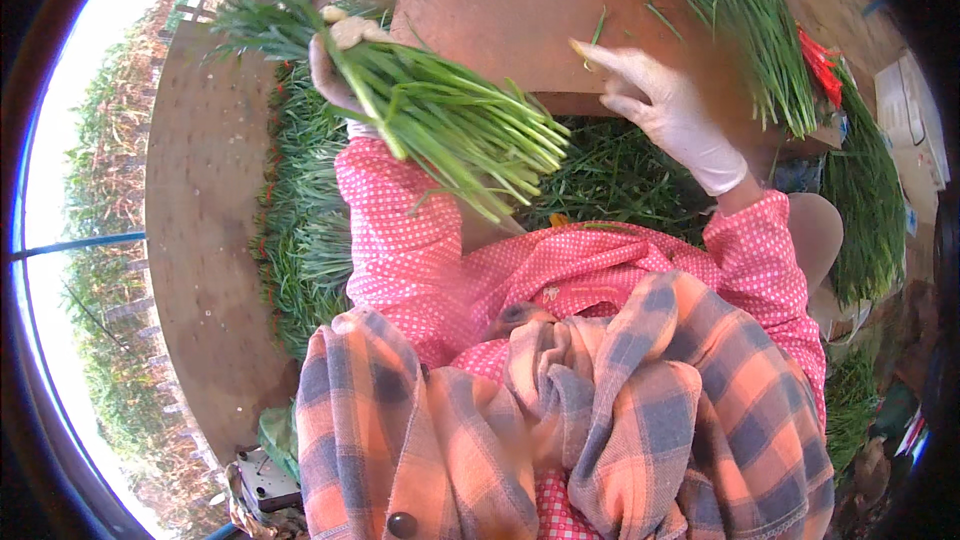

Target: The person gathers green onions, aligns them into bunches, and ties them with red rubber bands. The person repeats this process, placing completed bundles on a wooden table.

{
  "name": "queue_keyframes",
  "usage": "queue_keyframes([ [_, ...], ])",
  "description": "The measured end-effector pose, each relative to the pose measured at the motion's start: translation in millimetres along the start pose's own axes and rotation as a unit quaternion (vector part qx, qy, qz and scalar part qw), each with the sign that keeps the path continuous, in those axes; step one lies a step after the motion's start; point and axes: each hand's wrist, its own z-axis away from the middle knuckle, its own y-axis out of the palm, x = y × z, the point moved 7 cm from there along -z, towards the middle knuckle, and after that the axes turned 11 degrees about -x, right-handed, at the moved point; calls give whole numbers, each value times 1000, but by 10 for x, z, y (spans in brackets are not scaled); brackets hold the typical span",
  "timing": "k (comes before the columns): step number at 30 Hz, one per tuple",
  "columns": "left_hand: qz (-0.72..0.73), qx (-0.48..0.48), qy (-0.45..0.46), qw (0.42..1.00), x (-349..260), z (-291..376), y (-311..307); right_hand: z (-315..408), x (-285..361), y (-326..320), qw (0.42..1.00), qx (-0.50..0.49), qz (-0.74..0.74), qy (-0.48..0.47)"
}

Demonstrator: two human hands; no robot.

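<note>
A bunch of long green leafy stalks, like garlic chives [457, 112], is gripped by my gloved left hand [341, 52] at the upper left. The pale cut ends point right and slightly down, and the leaf tips spread to the left. My right hand [652, 101], in a thin whitish glove, is raised at the front edge of a brown wooden board [487, 7], its fingers apart. A thin green blade [599, 26] shows by its fingertips; whether they touch it I cannot tell. Another pile of green stalks [757, 37] lies on the board's right part.
Bunches with red ties [307, 217] are lined up at the left beside a wooden plank [210, 240]. Loose green leaves [615, 172] lie below the board, before my lap. Red strips [821, 64] and more stalks [866, 195] are at the right, near a white box [911, 120].
</note>
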Motion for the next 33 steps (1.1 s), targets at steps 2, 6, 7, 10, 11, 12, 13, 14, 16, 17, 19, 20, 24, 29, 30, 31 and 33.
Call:
queue_keyframes([
  [2,-32,-7,1,999,170,-35,25,-74,486,31,964,-87,31,-250],
  [6,34,15,-27,999,282,-55,125,44,486,180,926,19,151,-346],
  [7,42,11,-19,999,249,-46,129,97,308,179,933,70,188,-299],
  [10,67,42,-51,996,174,-33,202,275,-87,135,945,138,229,-187],
  [11,74,57,-62,994,165,-40,232,274,-62,55,958,85,205,-181],
  [12,73,46,-62,994,178,-50,210,263,-74,2,968,52,202,-141],
  [13,73,40,-65,994,204,-65,205,260,98,-55,967,-11,165,-193],
  [14,63,42,-75,994,264,-59,205,205,238,-80,964,-52,147,-214],
  [16,67,15,-76,995,384,-66,171,72,541,-57,956,-85,110,-258],
  [17,61,9,-88,994,455,-68,157,37,652,14,952,-66,94,-284],
  [19,-28,0,-53,998,475,-27,131,5,737,165,946,-15,74,-317],
  [20,-27,-5,-46,999,457,-29,114,72,720,121,932,-31,109,-343],
  [24,97,6,-81,992,230,-47,48,295,81,104,924,73,284,-245],
  [29,58,25,-69,996,154,-46,-53,284,77,-71,962,4,183,-202],
  [30,34,23,-90,995,210,-62,-29,219,183,-80,971,-30,127,-198],
  [31,54,-40,-46,997,223,-84,-108,172,289,6,966,-26,118,-227],
  [33,-25,-96,-14,995,279,-87,-99,90,410,125,953,-6,97,-286],
])
